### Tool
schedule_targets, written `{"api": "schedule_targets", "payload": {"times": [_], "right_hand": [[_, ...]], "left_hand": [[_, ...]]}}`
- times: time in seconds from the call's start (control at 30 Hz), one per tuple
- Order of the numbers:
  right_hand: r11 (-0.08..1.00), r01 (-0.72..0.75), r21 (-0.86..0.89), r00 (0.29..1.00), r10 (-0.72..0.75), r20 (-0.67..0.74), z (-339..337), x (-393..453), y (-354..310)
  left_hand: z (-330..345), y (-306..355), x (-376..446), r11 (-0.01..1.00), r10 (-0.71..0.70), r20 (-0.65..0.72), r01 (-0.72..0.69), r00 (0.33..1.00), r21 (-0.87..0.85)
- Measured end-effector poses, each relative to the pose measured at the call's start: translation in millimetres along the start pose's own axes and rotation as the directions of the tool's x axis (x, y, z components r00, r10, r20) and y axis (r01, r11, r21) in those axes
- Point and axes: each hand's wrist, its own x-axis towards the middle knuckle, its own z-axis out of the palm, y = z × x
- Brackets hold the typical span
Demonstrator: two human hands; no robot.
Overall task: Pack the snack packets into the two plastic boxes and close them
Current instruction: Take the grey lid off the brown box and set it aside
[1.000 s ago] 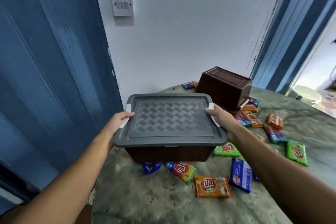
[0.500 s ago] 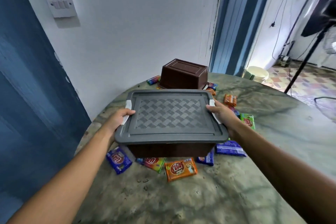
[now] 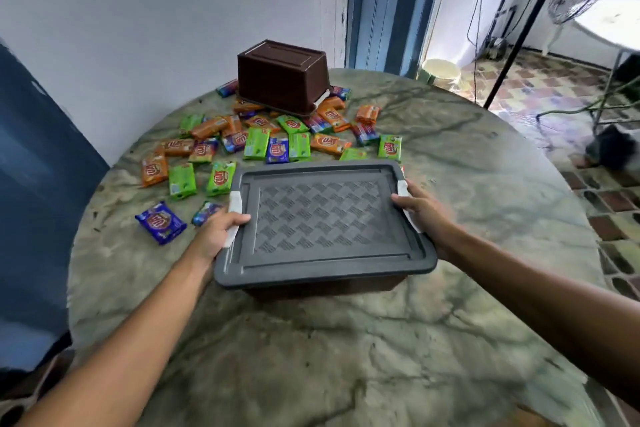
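Round marble-patterned table [image 3: 346, 340], green-grey, filling most of the view. Beyond its far rim, a white wall and a blue door frame [image 3: 384, 3]; at far right, a tiled floor with a black stand pole [image 3: 512, 55] leaning across it and a pale bucket [image 3: 441, 71] just past the table edge.

Scattered over the far left half of the tabletop: snack packets [image 3: 256, 144] in orange, green, blue and purple, many overlapping, lying between the two boxes. One blue packet [image 3: 161, 222] set apart near the left edge, just left of the left hand. A green packet [image 3: 390, 147] just beyond the near box's far right corner.

At the back, a brown plastic box [image 3: 282, 76] turned upside down, base upward, resting tilted on top of some packets, with a white latch showing at its lower right corner. Contents, if any, hidden.

Nearer, a second brown box with its grey woven-pattern lid [image 3: 322, 218] in place, so nothing inside visible. Whether resting on the table or held just above it: cannot tell.

Left hand [image 3: 218, 236] gripping the lid's left edge, thumb on top, over the white latch. Right hand [image 3: 422, 215] gripping the right edge likewise, thumb on top and fingers curled under the rim beside the right white latch.
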Motion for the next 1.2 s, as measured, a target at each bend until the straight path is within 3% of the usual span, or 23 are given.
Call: {"api": "schedule_targets", "payload": {"times": [0.17,0.4,0.47,0.5,0.57,0.63,0.73,0.8,0.83,0.87,0.93,1.0,1.07,1.13,1.2], "right_hand": [[0.999,-0.040,-0.023,0.999,0.041,0.013,-12,-28,16],[0.972,-0.034,-0.233,0.998,0.019,-0.063,-21,-50,39],[0.927,-0.026,-0.375,0.993,-0.018,-0.113,-22,-44,43],[0.875,-0.026,-0.483,0.987,-0.056,-0.154,-25,-42,42],[0.723,-0.035,-0.690,0.973,-0.132,-0.188,-26,-34,38],[0.625,-0.019,-0.780,0.972,-0.173,-0.161,-31,-30,35],[0.466,0.037,-0.884,0.963,-0.254,-0.093,-39,-28,34],[0.446,0.079,-0.892,0.957,-0.286,-0.058,-39,-28,33],[0.493,0.078,-0.867,0.958,-0.277,-0.071,-40,-30,32],[0.614,0.060,-0.787,0.966,-0.235,-0.109,-44,-30,32],[0.891,-0.139,-0.432,0.977,0.053,-0.204,-57,-32,36],[0.894,-0.397,-0.208,0.915,0.367,-0.171,-67,-40,40],[0.854,-0.466,-0.232,0.883,0.429,-0.192,-70,-40,39],[0.863,-0.318,-0.392,0.941,0.237,-0.240,-69,-38,33],[0.780,-0.089,-0.619,0.967,-0.082,-0.242,-62,-38,22]], "left_hand": [[2,-43,-42,0.997,0.027,-0.070,-0.032,0.997,-0.071],[17,-82,-77,1.000,0.012,-0.207,-0.016,0.978,-0.017],[16,-79,-81,0.996,0.058,-0.271,-0.038,0.961,0.079],[15,-76,-81,0.974,0.124,-0.320,-0.054,0.939,0.219],[8,-66,-87,0.844,0.304,-0.407,-0.045,0.861,0.535],[10,-58,-97,0.672,0.470,-0.384,-0.040,0.795,0.739],[23,-55,-105,0.445,0.583,-0.261,-0.034,0.769,0.895],[22,-52,-103,0.407,0.585,-0.251,-0.012,0.772,0.913],[17,-51,-100,0.449,0.560,-0.279,-0.002,0.780,0.894],[12,-50,-99,0.556,0.499,-0.339,0.006,0.797,0.831],[-2,-55,-96,0.852,0.236,-0.457,0.044,0.858,0.522],[-14,-68,-94,0.971,-0.091,-0.432,0.175,0.897,0.160],[-22,-76,-93,0.962,-0.250,-0.395,0.272,0.884,0.000],[-21,-70,-90,0.969,-0.140,-0.463,0.216,0.875,0.116],[-18,-59,-88,0.861,0.180,-0.564,0.149,0.806,0.487]]}}
